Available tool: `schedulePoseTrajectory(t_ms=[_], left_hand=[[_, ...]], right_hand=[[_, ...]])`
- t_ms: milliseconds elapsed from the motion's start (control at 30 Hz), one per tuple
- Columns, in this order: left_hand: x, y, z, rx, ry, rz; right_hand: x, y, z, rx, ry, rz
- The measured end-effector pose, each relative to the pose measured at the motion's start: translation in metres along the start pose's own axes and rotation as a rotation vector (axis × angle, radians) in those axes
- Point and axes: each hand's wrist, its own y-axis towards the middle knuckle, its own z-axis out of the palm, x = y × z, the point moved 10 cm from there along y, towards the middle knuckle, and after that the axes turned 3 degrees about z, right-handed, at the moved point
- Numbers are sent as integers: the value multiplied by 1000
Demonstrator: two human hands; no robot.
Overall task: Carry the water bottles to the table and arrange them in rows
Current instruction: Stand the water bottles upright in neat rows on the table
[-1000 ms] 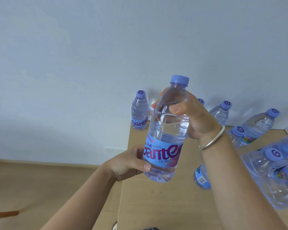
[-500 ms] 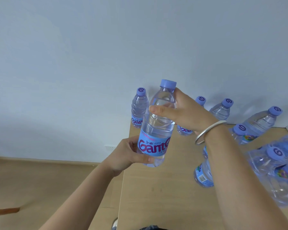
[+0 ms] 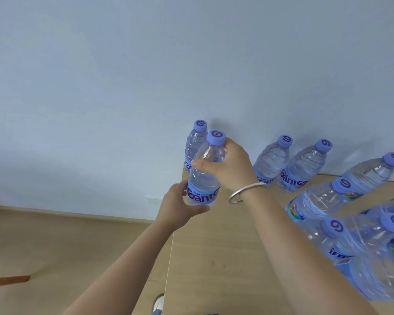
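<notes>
A light wooden table (image 3: 225,258) stands against a plain pale grey-blue wall (image 3: 146,76), with tan wood flooring (image 3: 66,242) off its left edge. Both hands hold a clear plastic water bottle with a purple cap and blue label (image 3: 204,176) near the table's far left corner. Its long axis is nearly upright, cap up and tipped slightly right; whether its base touches the table is hard to tell. The right hand (image 3: 231,169) reaches in from the right, wrist bent, its grip curled round the bottle's shoulder just below the cap, and wears a thin silver bangle (image 3: 243,192). The left hand (image 3: 179,205) has its grip wrapped round the label and base from below left. Just behind this grip stands another upright bottle of the same kind (image 3: 195,142). To the right of the grips stand more capped bottles (image 3: 305,169).
</notes>
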Motion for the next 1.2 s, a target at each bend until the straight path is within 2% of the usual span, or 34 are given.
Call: schedulePoseTrajectory(t_ms=[133, 600, 1200], left_hand=[[18, 11, 6, -89, -18, -66], [55, 45, 10, -23, -1, -129], [61, 62, 6, -12, 88, -129]], right_hand=[[-16, 10, 16, -46, -66, 51], [-49, 40, 46, -51, -218, 153], [-45, 38, 47, -111, -304, 105]])
